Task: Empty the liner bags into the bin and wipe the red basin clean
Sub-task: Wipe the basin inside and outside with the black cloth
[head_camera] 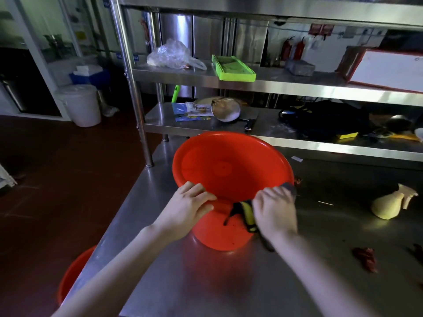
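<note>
**On the steel table, both hands at the basin's rim**

On the steel table (206, 282), near its left edge, the red basin (229, 170) sits tipped away from the person, its inside showing. The left hand (190, 207) grips the near rim, fingers curled over it. The right hand (274, 211) clutches a dark cloth (248, 213) with a yellow stripe and presses it on the same rim, just beside the left hand; part of the cloth hangs down the outer wall. Dark specks dot that wall. A pale spray bottle (389, 202) lies on its side to the right, well apart, and red scraps (366, 258) lie nearer the table's front. Another red tub (73, 275) shows below the table's left edge.
</note>
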